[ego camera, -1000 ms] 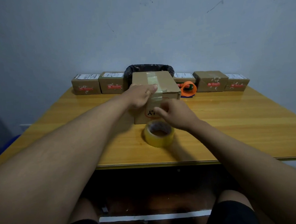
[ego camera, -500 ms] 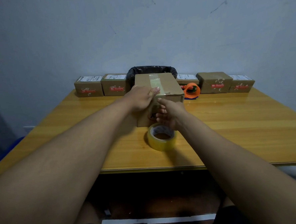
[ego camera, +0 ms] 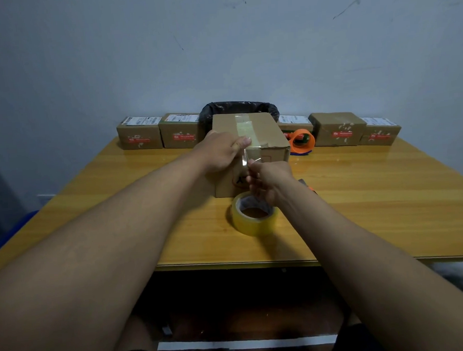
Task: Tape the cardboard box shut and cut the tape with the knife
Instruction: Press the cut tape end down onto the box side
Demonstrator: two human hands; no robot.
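Looking down from the head camera, the right hand (ego camera: 270, 179) has risen off the tape roll (ego camera: 255, 214) and now pinches a free strip of clear tape (ego camera: 247, 158) between thumb and fingertips, where half a second ago it hung low against the box front, just above the roll. The strip runs up from that pinch to the near top edge of the cardboard box (ego camera: 260, 135). The left hand (ego camera: 220, 151), unmoved, lies flat with its fingers together, pressing the tape onto the box top just above and left of the right hand. The roll sits on the wooden table (ego camera: 389, 198) directly under the right wrist, touching nothing I can make out.

Judgement: the top seam is laid and the tail is being brought down the front face; smoothing it there and cutting are not yet done.

A dark handle with an orange tip (ego camera: 307, 187), likely the knife, shows just behind the right wrist, mostly hidden. An orange tape dispenser (ego camera: 303, 142) lies beyond the right hand, beside the box. Only the one view is supplied.
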